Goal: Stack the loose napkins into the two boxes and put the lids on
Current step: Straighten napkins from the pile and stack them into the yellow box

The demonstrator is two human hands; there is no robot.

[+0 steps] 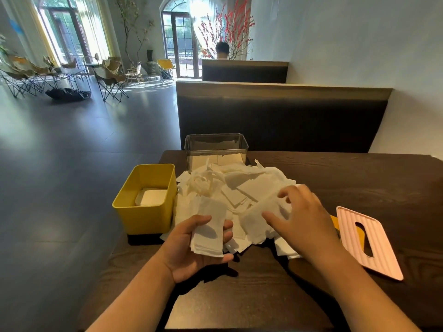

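Left hand [191, 245] pinches a tidy stack [208, 233] between thumb and fingers, ready for boxing, while right hand [302, 216] spreads over the loose pile [239, 188], seemingly gathering more beside the yellow box [146, 200].

Bare dark table [251, 295] lies open in front of the napkin heap [239, 188]. A yellow box [146, 219] blocks the left, a clear box [215, 144] the far side, and a pink lid [383, 250] the right.

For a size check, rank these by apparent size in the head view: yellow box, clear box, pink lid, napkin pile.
1. napkin pile
2. yellow box and pink lid: look alike, unranked
3. clear box: looks smallest, but farther away and partly hidden by napkins, so unsure
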